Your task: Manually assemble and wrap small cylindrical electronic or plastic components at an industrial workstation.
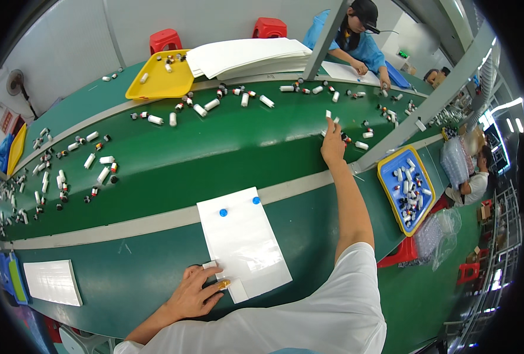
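Note:
My left hand (194, 293) is at the near left edge of a glossy white sheet (253, 245), fingers curled around a small white cylinder (209, 265) with a dark end showing beyond the knuckles. A gold-yellow piece (223, 284) shows at a fingertip; whether worn or held is unclear. Beside it a small white rectangle (237, 291) lies on the sheet. Two blue round pieces (223, 212) rest near the sheet's far edge. Over the green belt (238, 141) my right hand (333, 146) reaches out, its fingers closed at a small white piece (328, 114).
White cylinders with dark and orange ends (155, 120) lie scattered along the belt. A blue tray inside a yellow one (382, 177) holds more at right. Grey posts (392, 138) rise beside the belt. Opposite, a person in blue (365, 56) works near stacked white sheets (244, 56).

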`<state>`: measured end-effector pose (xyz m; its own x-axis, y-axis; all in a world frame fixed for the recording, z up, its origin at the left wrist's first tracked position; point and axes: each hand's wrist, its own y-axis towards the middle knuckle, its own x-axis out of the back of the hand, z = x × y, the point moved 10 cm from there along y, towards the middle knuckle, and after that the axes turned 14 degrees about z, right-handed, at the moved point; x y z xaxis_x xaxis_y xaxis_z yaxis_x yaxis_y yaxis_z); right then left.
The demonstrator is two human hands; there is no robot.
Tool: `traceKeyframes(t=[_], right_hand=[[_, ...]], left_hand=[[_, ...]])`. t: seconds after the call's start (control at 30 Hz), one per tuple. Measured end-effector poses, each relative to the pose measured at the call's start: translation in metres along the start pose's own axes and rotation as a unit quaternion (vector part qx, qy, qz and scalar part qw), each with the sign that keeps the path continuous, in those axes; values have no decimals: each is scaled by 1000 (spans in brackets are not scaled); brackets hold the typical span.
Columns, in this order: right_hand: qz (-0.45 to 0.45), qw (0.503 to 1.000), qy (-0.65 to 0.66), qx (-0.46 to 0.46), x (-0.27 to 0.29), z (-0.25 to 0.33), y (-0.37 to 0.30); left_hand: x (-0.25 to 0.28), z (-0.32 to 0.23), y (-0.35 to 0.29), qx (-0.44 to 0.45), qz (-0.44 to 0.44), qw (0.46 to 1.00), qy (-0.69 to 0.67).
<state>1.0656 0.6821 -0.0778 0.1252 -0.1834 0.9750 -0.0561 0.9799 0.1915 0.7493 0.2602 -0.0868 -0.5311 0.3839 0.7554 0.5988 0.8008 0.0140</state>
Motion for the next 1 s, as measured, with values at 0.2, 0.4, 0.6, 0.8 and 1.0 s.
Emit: traceKeyframes(t=[0.2, 0.4, 0.6, 0.8, 1.0], right_hand=[[58, 951, 268, 139, 3, 122, -43], [253, 646, 680, 237, 81, 257, -181], [168, 549, 787, 226, 124, 266, -220], [182, 534, 805, 183, 102, 263, -231], [219, 488, 837, 111, 88, 263, -232]], left_hand=[[33, 58, -18, 89, -198, 960, -175], [113, 51, 27, 64, -285, 952, -90], [131, 14, 40, 17, -259, 964, -56], [126, 19, 33, 22, -315, 927, -203], [135, 26, 34, -20, -354, 905, -234]])
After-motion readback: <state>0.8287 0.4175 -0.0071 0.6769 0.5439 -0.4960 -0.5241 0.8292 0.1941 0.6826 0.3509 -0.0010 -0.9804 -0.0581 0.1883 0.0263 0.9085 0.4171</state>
